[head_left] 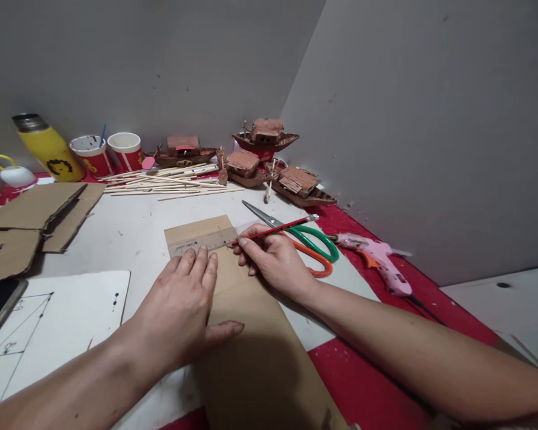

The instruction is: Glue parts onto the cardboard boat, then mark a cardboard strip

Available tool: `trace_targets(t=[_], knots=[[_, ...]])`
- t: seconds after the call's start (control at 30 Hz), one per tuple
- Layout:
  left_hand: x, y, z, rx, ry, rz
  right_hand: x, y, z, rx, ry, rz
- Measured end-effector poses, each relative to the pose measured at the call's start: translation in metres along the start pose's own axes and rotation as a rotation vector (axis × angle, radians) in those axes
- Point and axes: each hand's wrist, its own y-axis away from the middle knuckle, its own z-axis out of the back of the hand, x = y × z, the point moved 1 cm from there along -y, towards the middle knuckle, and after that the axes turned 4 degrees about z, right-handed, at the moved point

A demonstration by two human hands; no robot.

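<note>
A long piece of brown cardboard lies in front of me, with a clear ruler across its far part. My left hand rests flat on the cardboard, its fingertips pressing the ruler's near edge and its thumb spread to the right. Pinched in my right hand is a red and black pencil, its tip at the ruler's right end. Just beyond that hand are scissors with green and orange handles, their blades pointing away to the left.
A pink glue gun lies at the right on red cloth. Thin wooden sticks and several small model boats stand at the back. Cups, a yellow bottle, cardboard scraps and a drawn sheet are on the left.
</note>
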Motion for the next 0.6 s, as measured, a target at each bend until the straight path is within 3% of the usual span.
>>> trace_targets(t=[0.6], knots=[[0.0002, -0.0004, 0.0014, 0.01, 0.03, 0.002, 0.0004, -0.0005, 0.0013, 0.014, -0.049, -0.053]])
